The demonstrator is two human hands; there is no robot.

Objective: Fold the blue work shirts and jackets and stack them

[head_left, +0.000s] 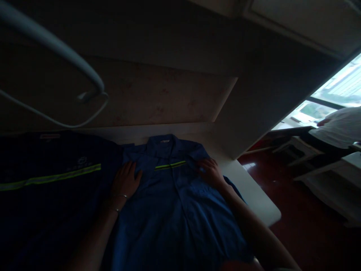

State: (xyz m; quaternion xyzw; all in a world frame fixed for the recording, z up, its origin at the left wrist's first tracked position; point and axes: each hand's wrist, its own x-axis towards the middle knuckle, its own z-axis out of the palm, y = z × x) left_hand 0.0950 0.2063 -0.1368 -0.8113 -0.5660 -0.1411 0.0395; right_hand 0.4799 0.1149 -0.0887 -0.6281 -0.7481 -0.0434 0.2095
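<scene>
A blue work shirt (175,210) with a short yellow-green reflective stripe lies flat on a white table (254,192), collar toward the wall. My left hand (125,180) rests flat on the shirt's left shoulder, fingers spread, bracelets on the wrist. On the right shoulder my right hand (210,171) presses down with fingers stretched out. Neither hand holds anything.
A darker shirt (47,195) with a long reflective stripe lies on the left, touching the blue one. A pale hose and cable (70,71) hang at upper left. Red floor (296,214), white furniture and another person in white (341,126) are at right by a window.
</scene>
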